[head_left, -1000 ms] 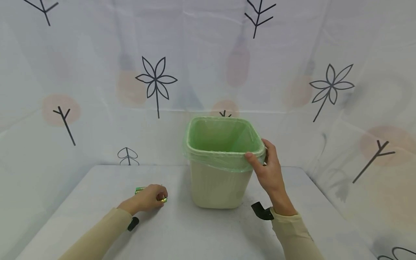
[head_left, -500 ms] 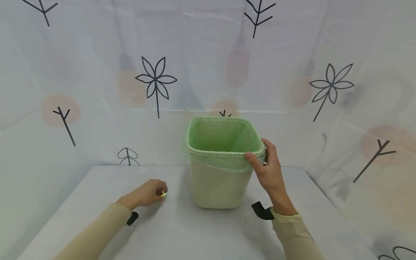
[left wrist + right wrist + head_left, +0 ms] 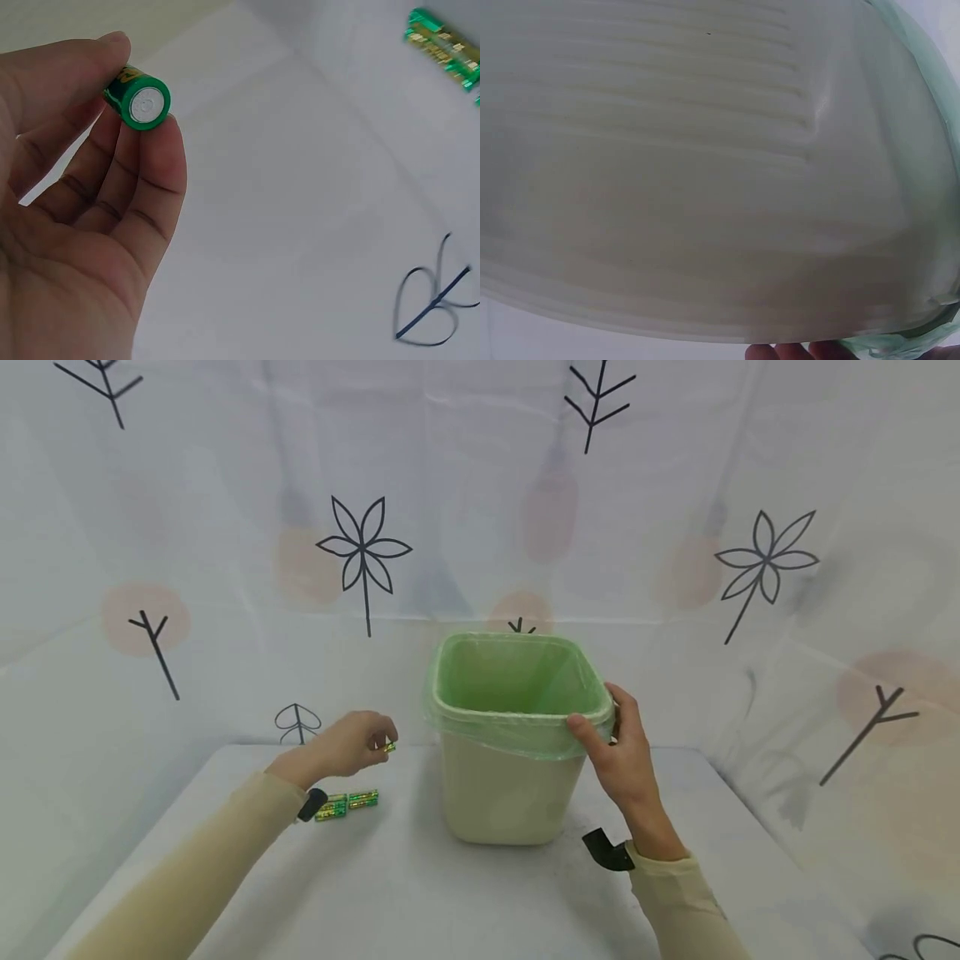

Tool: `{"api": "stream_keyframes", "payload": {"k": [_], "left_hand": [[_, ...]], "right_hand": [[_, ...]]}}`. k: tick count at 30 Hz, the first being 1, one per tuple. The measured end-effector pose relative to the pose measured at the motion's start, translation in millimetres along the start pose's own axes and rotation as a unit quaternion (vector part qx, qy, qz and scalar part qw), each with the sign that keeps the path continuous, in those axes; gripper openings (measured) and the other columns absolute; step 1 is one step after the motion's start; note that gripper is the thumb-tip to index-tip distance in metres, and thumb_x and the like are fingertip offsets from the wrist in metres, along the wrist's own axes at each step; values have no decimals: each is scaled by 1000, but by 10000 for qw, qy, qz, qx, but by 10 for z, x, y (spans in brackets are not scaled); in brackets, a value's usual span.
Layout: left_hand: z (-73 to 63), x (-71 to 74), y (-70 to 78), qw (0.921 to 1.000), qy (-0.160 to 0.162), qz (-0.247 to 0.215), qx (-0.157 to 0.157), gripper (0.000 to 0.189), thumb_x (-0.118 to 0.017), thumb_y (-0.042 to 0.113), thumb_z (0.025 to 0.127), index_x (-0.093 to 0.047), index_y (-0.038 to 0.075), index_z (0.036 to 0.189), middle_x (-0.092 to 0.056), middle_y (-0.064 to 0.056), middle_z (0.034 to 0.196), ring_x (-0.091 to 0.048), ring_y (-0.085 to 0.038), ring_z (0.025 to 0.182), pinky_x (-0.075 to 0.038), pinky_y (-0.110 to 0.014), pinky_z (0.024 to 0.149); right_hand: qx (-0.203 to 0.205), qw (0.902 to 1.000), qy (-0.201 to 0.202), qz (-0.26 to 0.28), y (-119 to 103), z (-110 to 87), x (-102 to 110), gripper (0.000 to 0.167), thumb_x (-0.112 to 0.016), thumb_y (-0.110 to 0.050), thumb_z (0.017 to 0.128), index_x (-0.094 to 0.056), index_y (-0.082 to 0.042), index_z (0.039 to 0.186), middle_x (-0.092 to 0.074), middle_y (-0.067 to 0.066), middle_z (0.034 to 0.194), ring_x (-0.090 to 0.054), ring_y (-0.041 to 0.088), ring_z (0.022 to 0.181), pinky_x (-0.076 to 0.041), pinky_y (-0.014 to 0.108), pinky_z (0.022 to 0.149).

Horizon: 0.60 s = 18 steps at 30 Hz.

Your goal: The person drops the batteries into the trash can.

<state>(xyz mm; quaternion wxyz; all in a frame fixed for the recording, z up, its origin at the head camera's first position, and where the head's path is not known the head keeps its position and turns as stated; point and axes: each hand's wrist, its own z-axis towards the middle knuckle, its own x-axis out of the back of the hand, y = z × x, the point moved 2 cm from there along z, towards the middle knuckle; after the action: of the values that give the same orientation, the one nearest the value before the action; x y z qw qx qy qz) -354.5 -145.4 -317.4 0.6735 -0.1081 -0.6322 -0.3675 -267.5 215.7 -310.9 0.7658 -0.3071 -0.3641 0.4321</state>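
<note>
Between thumb and fingers, my left hand [image 3: 347,745] pinches a green and gold battery [image 3: 139,100], raised above the table; its flat silver end faces the left wrist camera. Several more green and gold batteries [image 3: 363,799] lie on the table below that hand, partly covered by the wrist strap. My right hand [image 3: 621,760] grips the right rim of a pale trash can [image 3: 502,793], thumb at the front and fingers round the side. A translucent green bag [image 3: 495,735] lines the can and folds over its rim. The right wrist view shows the can's ribbed wall and a few fingertips [image 3: 791,351].
The can stands upright on a white table [image 3: 420,902], right of the loose batteries. Behind the table hangs a pale cloth [image 3: 450,485] printed with line-drawn plants and peach spots. Dark straps with small mounts sit on both wrists.
My left hand has lifted a battery off the table, moving up and away from me. The batteries left behind have come into view. The right hand keeps its grip on the can.
</note>
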Motion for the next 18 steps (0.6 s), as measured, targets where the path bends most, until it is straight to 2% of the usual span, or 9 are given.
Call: {"api": "stream_keyframes", "payload": {"k": [5, 9, 13, 18], "left_hand": [[107, 320, 169, 9998, 183, 84, -72, 23, -66, 8, 88, -64, 5, 110, -64, -3, 95, -60, -17, 86, -53, -33, 74], [212, 540, 316, 9986, 404, 165, -302, 21, -67, 6, 87, -65, 4, 108, -64, -4, 94, -60, -18, 85, -52, -35, 75], [330, 694, 472, 9962, 600, 255, -577, 19, -67, 3, 86, -65, 4, 105, -64, -4, 91, -59, -18, 82, -51, -34, 75], [511, 810, 659, 9932, 727, 327, -847, 16, -67, 3, 86, -67, 5, 102, -64, -5, 92, -58, -19, 83, -51, -34, 76]], "right_hand": [[10, 10000, -13, 2, 7, -3, -3, 68, -64, -34, 90, -29, -24, 147, -49, 11, 131, -50, 24, 109, -45, 44, 83], [19, 10000, 8, 3, 3, -1, 0, 67, -65, -33, 90, -30, -24, 147, -50, 12, 130, -50, 23, 108, -45, 43, 83], [20, 10000, 7, 30, 0, 5, -6, 66, -65, -32, 90, -31, -23, 146, -50, 12, 130, -50, 22, 108, -45, 42, 83], [12, 10000, 31, 12, -2, 15, -2, 66, -65, -32, 90, -32, -23, 146, -50, 12, 130, -50, 22, 107, -45, 41, 83]]}}
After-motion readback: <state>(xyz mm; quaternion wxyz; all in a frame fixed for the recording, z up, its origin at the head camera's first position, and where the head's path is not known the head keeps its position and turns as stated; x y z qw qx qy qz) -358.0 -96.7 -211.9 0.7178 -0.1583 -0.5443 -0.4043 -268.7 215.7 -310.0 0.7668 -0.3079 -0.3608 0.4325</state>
